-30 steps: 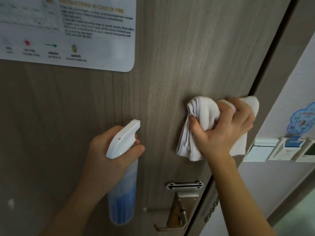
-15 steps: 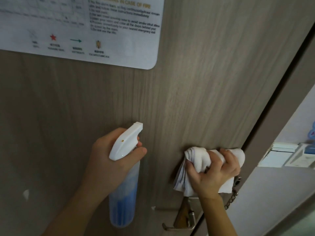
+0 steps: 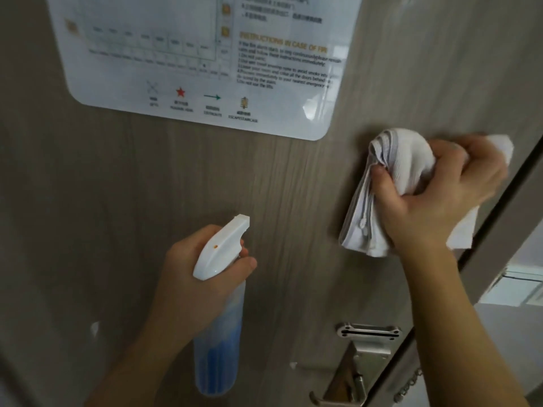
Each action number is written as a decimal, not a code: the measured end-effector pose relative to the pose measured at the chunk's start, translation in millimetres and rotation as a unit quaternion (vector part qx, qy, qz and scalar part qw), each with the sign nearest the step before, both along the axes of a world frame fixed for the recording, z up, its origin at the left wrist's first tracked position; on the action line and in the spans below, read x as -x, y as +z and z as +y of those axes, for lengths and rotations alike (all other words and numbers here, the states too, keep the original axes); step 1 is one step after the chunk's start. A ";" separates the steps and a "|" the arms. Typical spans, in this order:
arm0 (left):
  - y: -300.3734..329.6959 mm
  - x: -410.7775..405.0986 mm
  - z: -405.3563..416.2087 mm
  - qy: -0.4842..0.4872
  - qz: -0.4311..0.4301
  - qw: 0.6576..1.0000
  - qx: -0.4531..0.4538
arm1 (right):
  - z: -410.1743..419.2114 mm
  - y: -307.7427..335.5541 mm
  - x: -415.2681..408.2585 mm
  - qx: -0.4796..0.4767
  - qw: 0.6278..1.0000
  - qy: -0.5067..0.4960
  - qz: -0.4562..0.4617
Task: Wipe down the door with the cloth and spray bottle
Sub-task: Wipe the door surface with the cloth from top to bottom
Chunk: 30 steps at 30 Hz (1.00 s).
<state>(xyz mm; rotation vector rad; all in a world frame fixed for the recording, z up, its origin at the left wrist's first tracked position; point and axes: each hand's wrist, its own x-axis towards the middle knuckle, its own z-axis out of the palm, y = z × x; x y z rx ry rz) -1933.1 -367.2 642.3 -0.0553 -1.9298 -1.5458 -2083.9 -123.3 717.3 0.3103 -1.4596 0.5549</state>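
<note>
The grey-brown wood-grain door [image 3: 123,201] fills the view. My right hand [image 3: 435,198] grips a bunched white cloth [image 3: 402,160] and presses it against the door near its right edge, just right of the notice's lower corner. My left hand [image 3: 194,277] holds a spray bottle [image 3: 219,324] upright in front of the door, lower centre. The bottle has a white trigger head pointing up and right and a translucent body with blue liquid. My fingers curl round its neck.
A white fire-instruction notice [image 3: 205,54] is stuck on the door's upper part. A metal slot plate [image 3: 368,331], a lever handle [image 3: 349,380] and a security chain [image 3: 410,383] sit at the lower right. Beyond the door edge is a wall with white switch panels [image 3: 517,286].
My right hand slid the cloth down toward the handle, then back up the door to beside the notice. My left hand kept holding the bottle in about the same place.
</note>
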 end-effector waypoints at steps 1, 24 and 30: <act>0.5 -3.3 -5.1 0.002 0.000 1.000 -0.003 | -10.9 8.2 -2.9 0.005 1.000 0.005 -0.001; -29.5 -74.0 -146.0 0.056 -0.017 0.998 0.010 | -154.5 -87.7 -35.2 -0.063 0.998 -0.007 -0.010; -35.6 -93.9 -166.6 0.060 -0.024 0.998 -0.013 | -192.8 0.2 -47.4 -0.034 0.999 0.011 0.012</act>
